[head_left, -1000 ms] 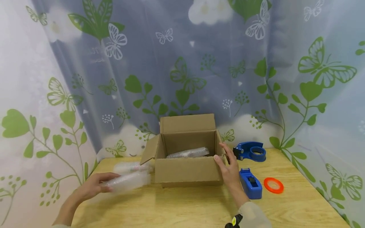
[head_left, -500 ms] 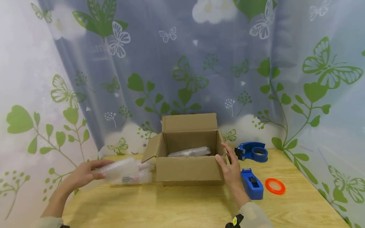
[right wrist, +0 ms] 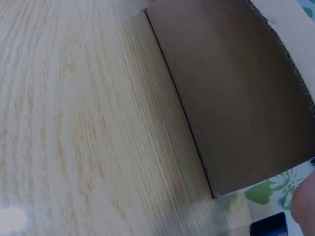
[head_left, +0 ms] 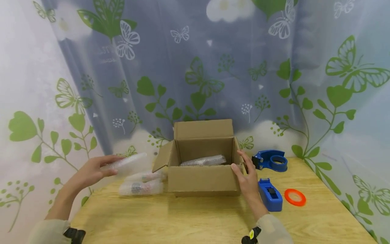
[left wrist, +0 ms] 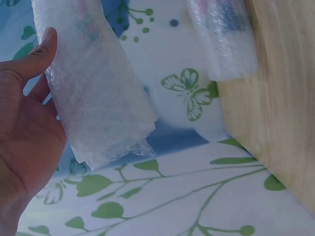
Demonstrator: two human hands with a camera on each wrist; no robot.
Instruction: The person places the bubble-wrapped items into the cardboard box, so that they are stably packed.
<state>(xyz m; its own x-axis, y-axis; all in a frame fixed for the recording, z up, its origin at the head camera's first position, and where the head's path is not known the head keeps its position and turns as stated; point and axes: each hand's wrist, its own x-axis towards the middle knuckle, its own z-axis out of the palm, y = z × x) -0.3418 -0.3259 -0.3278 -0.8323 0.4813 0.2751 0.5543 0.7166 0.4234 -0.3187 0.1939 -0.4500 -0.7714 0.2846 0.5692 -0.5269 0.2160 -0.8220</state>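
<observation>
My left hand (head_left: 92, 169) pinches a bubble-wrapped package (head_left: 129, 162) between thumb and fingers, raised at the table's left side. The left wrist view shows its ragged wrap end (left wrist: 113, 128); the contents are blurred by the plastic. Just below lie two more bubble-wrapped bundles (head_left: 141, 187), faint coloured patches showing through. An opened cardboard box (head_left: 201, 181) stands mid-table with another bubble-wrapped bundle (head_left: 204, 160) inside. At the box's front right corner, my right hand (head_left: 247, 178) grips the edge, thumb on the front and fingers along the right side.
Right of the box are a blue tape dispenser holding a roll (head_left: 271, 161), a second blue dispenser (head_left: 270, 195) and an orange-red tape ring (head_left: 295, 197). A box flap (head_left: 164, 156) sticks out leftward. A patterned curtain (head_left: 198, 84) hangs right behind the wooden table (head_left: 201, 220).
My left hand has lifted the bubble-wrapped package up and to the left, away from the two bundles on the table. My right hand stays at the box corner.
</observation>
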